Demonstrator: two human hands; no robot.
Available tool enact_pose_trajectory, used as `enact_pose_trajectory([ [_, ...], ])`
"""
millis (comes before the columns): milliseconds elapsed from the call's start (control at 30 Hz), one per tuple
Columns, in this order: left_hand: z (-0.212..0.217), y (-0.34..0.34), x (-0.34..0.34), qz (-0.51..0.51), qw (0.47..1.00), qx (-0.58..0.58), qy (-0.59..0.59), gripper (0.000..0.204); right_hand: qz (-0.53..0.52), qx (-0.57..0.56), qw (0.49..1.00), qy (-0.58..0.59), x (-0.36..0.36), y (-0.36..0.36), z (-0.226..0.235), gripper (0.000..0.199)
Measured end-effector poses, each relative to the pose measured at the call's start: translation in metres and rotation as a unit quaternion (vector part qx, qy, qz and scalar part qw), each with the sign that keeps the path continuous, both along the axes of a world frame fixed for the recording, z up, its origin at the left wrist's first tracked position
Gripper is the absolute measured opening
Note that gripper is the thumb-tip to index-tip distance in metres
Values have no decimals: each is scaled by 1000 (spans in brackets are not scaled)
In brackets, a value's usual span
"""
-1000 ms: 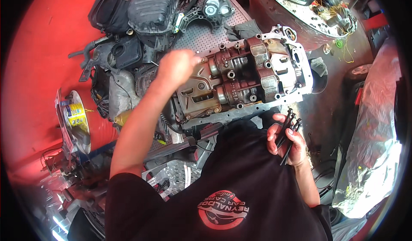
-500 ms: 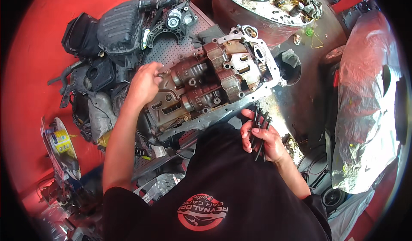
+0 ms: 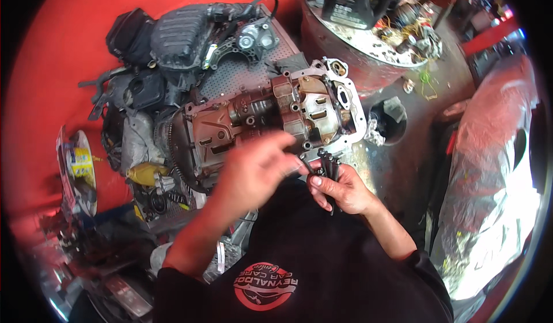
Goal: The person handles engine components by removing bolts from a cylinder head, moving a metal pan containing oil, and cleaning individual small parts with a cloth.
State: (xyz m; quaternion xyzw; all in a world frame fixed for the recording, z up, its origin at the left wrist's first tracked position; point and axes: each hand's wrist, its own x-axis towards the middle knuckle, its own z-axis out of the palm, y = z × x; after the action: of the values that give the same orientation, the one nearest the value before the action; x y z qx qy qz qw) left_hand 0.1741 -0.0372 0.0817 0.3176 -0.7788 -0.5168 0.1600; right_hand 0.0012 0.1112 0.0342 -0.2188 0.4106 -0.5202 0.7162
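My right hand (image 3: 345,190) is closed around a bunch of long black bolts (image 3: 328,167), in front of the engine's lower right edge. My left hand (image 3: 259,170), blurred by motion, reaches across to this bunch with its fingers apart. Its fingertips are close to one bolt that leans out; contact is hard to make out. Behind both hands lies the opened engine block (image 3: 216,118), its oily brown inside facing up and a pale metal flange round its right end. My left hand and forearm hide part of its near side.
Black plastic engine parts (image 3: 178,38) and a metal bracket (image 3: 247,41) lie beyond the block on a perforated metal table. A drum (image 3: 351,64) at the back carries a black jug (image 3: 354,3) and small parts. Plastic-covered bulk (image 3: 489,179) stands at right; a dark bucket (image 3: 391,118) is nearer.
My left hand has swung from the block's left side to the bolts in my right hand. The right hand keeps its hold and sits slightly lower left. The whole view has shifted.
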Motion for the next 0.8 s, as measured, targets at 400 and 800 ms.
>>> enact_pose_trajectory([
  [400, 35, -7, -48, 341, 922, -48, 176, 11, 66, -41, 997, -26, -87, -29, -17, 20],
  [800, -45, -96, -26, 308, 899, -301, -76, 7, 21, 43, 995, -85, -81, -14, -30, 21],
])
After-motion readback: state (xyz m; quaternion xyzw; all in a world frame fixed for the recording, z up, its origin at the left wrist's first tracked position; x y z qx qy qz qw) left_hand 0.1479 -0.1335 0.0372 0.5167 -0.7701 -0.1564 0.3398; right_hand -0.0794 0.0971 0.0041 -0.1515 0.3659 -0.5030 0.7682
